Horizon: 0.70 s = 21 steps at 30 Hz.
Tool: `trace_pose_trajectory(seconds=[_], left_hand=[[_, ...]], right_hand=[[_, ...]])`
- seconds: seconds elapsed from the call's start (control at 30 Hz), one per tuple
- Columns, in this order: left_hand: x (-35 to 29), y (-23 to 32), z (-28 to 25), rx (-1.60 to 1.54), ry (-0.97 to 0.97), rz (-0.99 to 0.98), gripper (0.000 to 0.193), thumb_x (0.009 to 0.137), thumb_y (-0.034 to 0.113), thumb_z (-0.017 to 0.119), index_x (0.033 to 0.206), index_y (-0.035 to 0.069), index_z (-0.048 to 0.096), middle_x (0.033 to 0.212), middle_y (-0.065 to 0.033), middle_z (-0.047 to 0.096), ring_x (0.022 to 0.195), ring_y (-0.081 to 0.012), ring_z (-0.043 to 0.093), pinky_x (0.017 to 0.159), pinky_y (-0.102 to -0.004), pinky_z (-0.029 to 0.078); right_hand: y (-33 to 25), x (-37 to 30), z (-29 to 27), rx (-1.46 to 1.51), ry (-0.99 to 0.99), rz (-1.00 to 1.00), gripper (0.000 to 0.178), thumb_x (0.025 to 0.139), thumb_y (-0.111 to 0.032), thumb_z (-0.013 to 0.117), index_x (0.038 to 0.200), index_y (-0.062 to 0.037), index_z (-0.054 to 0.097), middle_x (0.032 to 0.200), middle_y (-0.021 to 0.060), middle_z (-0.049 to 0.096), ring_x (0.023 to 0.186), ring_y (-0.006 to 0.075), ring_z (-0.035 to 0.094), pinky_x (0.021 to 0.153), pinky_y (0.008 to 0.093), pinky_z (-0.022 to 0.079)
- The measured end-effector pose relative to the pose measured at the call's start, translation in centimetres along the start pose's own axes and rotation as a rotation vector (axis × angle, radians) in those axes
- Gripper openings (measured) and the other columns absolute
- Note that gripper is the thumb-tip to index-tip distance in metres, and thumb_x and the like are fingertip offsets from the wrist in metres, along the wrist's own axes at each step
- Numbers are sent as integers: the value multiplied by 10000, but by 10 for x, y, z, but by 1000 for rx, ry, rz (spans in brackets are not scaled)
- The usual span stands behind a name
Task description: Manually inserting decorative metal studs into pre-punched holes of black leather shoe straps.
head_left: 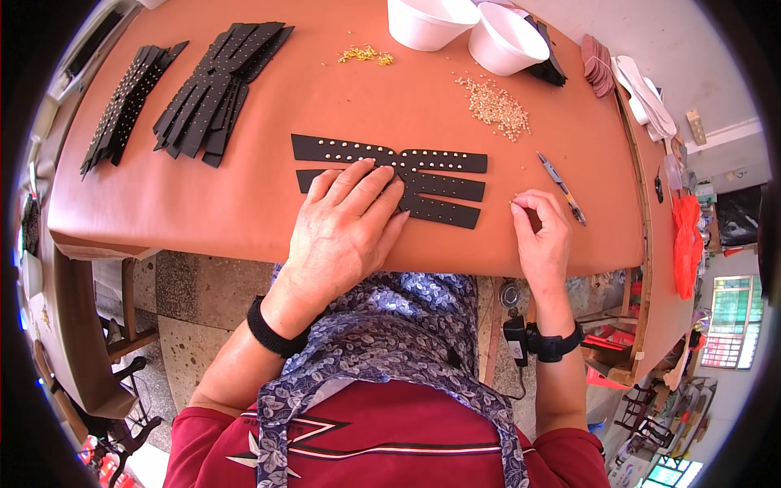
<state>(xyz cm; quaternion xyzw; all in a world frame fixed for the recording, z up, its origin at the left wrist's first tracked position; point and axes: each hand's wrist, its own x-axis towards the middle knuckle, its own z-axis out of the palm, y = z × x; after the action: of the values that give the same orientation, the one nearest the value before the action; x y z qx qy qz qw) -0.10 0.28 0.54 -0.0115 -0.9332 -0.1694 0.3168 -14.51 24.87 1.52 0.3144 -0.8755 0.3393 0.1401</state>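
On the table in front of me lies a black piece (445, 186) with several long straps that meet at a narrow middle. Rows of pale round studs run along its far strap; small dots mark the nearer straps. My left hand (346, 211) rests flat on its left half, fingers stretched out, hiding part of the straps. To the right of the piece, my right hand (541, 232) hovers over the table with thumb and forefinger pinched. A tiny gold stud seems to show at the fingertips. Beyond that hand is a heap of small gold studs (498, 107).
Two bundles of black strapped pieces (213, 89) lie at the far left. A small pile of yellow-gold bits (366, 55) sits near two white tubs (508, 41) at the back. A pen (561, 187) lies right of my right hand, near the table's right edge.
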Motion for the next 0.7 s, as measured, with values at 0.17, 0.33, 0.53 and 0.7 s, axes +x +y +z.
trace_pose_trajectory(seconds=[0.17, 0.33, 0.53, 0.7], left_hand=[[0, 0, 0, -4, -2, 3, 331, 823, 169, 773, 1121, 37, 716, 1221, -100, 683, 1197, -299, 621, 1008, -445, 464], [0, 0, -1, -7, -1, 6, 329, 825, 171, 770, 1121, 36, 716, 1218, -101, 684, 1194, -300, 622, 1002, -446, 469], [-1, -1, -2, 5, 2, 12, 329, 823, 173, 771, 1118, 39, 717, 1211, -95, 686, 1188, -291, 626, 994, -441, 473], [-2, 0, 1, 7, 21, 3, 332, 814, 181, 776, 1112, 47, 722, 1208, -81, 682, 1183, -275, 622, 986, -431, 470]], right_hand=[[-2, 3, -4, -20, -35, -16, 77, 841, -1, 711, 899, 1, 661, 962, 109, 679, 899, 280, 659, 816, 377, 512], [-5, 10, -11, -18, -134, -30, 72, 849, -11, 701, 900, 10, 654, 945, 123, 660, 879, 299, 649, 795, 389, 510], [-7, 21, -16, -149, -238, -108, 64, 845, -30, 694, 877, -2, 646, 937, 114, 647, 918, 314, 624, 832, 406, 476], [-31, 21, -7, -91, -182, -159, 72, 830, -18, 703, 879, -17, 649, 948, 97, 654, 933, 301, 624, 846, 403, 468]])
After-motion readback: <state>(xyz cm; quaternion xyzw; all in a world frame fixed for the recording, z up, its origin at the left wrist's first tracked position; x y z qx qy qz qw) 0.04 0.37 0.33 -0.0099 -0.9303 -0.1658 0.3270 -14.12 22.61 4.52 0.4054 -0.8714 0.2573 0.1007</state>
